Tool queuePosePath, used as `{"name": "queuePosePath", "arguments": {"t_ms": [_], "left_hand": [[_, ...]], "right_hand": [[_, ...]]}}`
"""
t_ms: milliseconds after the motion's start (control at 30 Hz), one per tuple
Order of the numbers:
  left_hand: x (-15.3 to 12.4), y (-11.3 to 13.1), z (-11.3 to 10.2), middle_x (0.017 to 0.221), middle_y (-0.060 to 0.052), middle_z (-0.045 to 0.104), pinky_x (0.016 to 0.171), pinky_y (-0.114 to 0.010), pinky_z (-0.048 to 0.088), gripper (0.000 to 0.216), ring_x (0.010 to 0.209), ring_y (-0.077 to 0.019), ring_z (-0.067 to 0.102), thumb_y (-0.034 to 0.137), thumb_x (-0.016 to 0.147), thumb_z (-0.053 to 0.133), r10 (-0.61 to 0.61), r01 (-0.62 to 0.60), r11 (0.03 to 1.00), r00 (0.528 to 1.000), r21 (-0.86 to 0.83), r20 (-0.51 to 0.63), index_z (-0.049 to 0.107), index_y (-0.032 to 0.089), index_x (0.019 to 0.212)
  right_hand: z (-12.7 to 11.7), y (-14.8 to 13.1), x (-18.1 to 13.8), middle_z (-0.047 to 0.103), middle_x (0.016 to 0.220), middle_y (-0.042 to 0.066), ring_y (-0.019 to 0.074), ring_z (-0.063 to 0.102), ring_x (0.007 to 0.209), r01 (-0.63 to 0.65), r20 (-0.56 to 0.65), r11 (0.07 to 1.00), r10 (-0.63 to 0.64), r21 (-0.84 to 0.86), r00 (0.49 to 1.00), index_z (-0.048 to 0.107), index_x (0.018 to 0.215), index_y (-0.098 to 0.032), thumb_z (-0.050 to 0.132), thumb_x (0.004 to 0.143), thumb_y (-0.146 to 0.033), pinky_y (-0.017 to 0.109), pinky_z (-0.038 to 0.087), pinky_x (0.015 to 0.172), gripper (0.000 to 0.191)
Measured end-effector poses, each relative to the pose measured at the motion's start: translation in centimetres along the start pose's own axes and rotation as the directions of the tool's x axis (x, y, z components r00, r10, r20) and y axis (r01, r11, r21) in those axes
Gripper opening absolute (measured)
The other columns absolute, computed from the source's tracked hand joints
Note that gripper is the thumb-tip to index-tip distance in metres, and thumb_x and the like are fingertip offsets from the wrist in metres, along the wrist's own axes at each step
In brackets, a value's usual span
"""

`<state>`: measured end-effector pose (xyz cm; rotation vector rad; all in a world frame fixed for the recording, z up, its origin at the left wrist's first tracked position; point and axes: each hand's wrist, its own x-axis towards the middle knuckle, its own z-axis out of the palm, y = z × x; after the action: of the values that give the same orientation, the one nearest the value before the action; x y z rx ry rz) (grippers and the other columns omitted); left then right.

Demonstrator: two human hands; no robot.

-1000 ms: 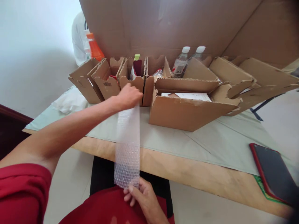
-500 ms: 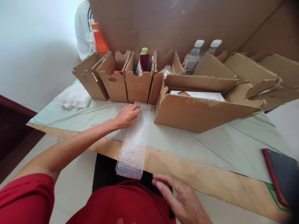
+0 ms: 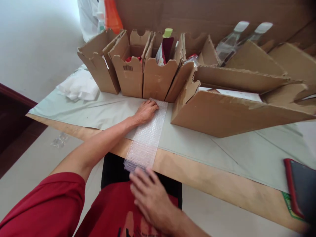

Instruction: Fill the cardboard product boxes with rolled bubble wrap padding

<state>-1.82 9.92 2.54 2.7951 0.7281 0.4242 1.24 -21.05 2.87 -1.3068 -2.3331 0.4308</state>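
Note:
A strip of clear bubble wrap (image 3: 148, 135) lies on the pale green cover of the wooden table (image 3: 209, 184), its near end hanging over the front edge. My left hand (image 3: 146, 111) rests palm down on the strip's far end, fingers flat, just before the row of small cardboard boxes (image 3: 138, 70). My right hand (image 3: 150, 194) is below the table edge with fingers spread, its fingertips touching the hanging end of the strip.
Bottles stand in and behind the boxes, a green-capped one (image 3: 166, 44) in the middle. A larger open carton (image 3: 222, 112) sits to the right. A red-cased phone (image 3: 300, 187) lies at the right edge. White plastic (image 3: 79, 87) is bunched at the left.
The strip was held up stretched between both hands; it has been laid flat on the table. My right hand let go, swung aside and has come back to its near end.

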Motion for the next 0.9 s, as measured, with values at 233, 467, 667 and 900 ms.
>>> {"name": "queuePosePath", "arguments": {"t_ms": [233,467,667,900], "left_hand": [[0.0,0.5,-1.3,0.125,-0.013,0.066,0.104,-0.048,0.041,0.044,0.117,-0.0304,0.055,0.005,0.081,0.047,-0.013,0.013,0.999,1.0,-0.046,-0.003,0.069,0.016,0.118],[-7.0,4.0,-4.7,0.125,-0.009,0.071,0.109,-0.047,0.043,0.042,0.119,-0.0255,0.059,0.006,0.085,0.046,0.036,-0.037,0.979,0.999,-0.198,-0.011,0.071,0.019,0.117],[-11.8,4.4,-4.6,0.112,-0.007,0.078,0.103,-0.043,0.051,0.033,0.11,-0.0211,0.068,0.011,0.086,0.05,-0.029,0.062,0.905,0.996,-0.421,0.084,0.074,0.021,0.106],[-12.9,4.1,-7.5,0.122,-0.015,0.076,0.094,-0.038,0.055,0.057,0.115,-0.0229,0.07,0.042,0.107,0.019,-0.207,0.214,0.757,0.975,-0.617,0.085,0.056,0.015,0.14]], "right_hand": [[-2.5,-0.1,-4.3,0.071,0.131,0.011,0.0274,0.062,0.125,-0.114,-0.259,0.985,0.077,-0.13,0.963,0.062,0.14,-0.023,0.047,0.094,-0.003,0.044,0.05,0.098,0.052],[-1.6,2.7,-1.5,0.049,0.156,0.02,0.0345,0.045,0.144,-0.122,-0.144,0.89,0.064,-0.439,0.987,0.055,0.148,-0.022,0.051,0.089,0.001,0.049,0.04,0.11,0.063],[-0.9,1.8,1.4,0.074,0.118,0.008,0.0217,0.063,0.113,-0.058,-0.343,0.994,0.025,-0.087,0.939,0.074,0.114,-0.026,0.052,0.097,-0.015,0.04,0.044,0.101,0.03],[-3.0,5.5,4.2,0.074,0.087,0.005,0.0214,0.066,0.08,-0.431,-0.497,0.9,0.401,0.059,0.77,0.065,0.128,-0.019,0.046,0.099,-0.027,0.036,0.049,0.083,0.035]]}}
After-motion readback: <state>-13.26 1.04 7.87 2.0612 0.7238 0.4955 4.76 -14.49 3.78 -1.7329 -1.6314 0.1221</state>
